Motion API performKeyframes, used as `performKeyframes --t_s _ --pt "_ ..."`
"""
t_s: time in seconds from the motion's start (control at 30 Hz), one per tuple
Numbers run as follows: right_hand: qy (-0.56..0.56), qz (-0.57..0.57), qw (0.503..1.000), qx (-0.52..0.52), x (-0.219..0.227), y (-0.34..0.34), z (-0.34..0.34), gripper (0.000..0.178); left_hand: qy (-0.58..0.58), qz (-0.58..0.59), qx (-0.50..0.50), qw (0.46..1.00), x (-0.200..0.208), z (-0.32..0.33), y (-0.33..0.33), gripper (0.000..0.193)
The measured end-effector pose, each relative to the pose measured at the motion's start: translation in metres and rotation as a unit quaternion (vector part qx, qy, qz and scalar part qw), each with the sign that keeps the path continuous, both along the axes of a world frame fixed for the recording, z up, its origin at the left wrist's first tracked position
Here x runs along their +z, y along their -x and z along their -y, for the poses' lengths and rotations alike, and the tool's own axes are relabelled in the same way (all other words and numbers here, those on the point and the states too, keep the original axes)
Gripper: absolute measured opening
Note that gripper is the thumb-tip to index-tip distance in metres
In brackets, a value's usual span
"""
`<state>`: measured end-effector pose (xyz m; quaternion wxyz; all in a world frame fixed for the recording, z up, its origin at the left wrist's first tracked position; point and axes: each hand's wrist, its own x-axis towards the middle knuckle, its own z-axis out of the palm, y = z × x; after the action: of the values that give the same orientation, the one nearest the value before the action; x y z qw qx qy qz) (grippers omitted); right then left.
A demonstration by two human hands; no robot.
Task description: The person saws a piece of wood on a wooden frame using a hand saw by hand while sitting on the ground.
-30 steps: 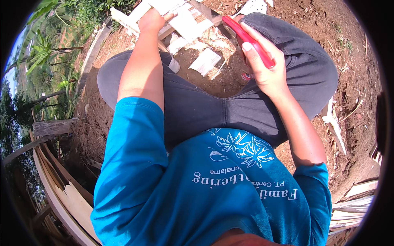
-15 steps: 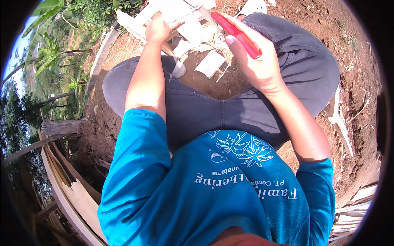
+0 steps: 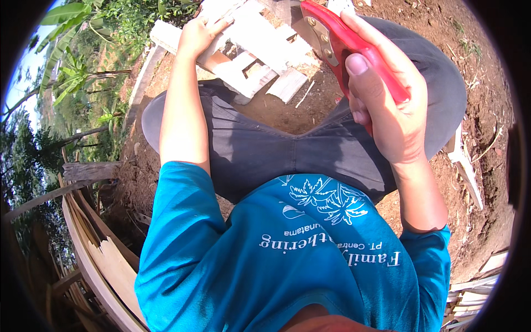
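Red glossy handle with grey metal plate bolted on.

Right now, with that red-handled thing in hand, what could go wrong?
The fingers of the bare left hand lie on pale boards; if the red-handled tool in the right hand swings that way, it might strike them. The boards lie at different angles, so they may shift under pressure. The tool also appears close to the right trouser leg, so a loosened grip could perhaps drop it there.
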<state>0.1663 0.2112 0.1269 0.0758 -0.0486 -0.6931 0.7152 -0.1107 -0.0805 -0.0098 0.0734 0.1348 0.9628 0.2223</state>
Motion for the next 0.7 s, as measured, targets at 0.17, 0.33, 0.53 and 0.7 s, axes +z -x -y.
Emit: performKeyframes --t_s 0.17,0.33,0.53,0.7 --pt "-0.027 0.007 1.0 -0.004 -0.007 0.009 0.007 0.048 -0.014 0.108 0.025 0.994 -0.019 0.004 0.002 0.062" --pt "-0.02 -0.071 0.997 0.037 -0.026 0.021 0.004 0.044 0.029 0.043 0.113 0.992 -0.046 0.004 0.004 0.081" --pt "-0.053 -0.063 0.993 0.079 -0.018 0.024 0.011 0.045 0.025 0.02 0.237 0.971 -0.053 -0.005 -0.027 0.081" --pt "-0.062 -0.02 0.993 0.094 -0.011 0.008 0.009 0.049 -0.053 0.027 0.2 0.978 -0.042 -0.007 -0.046 0.08"
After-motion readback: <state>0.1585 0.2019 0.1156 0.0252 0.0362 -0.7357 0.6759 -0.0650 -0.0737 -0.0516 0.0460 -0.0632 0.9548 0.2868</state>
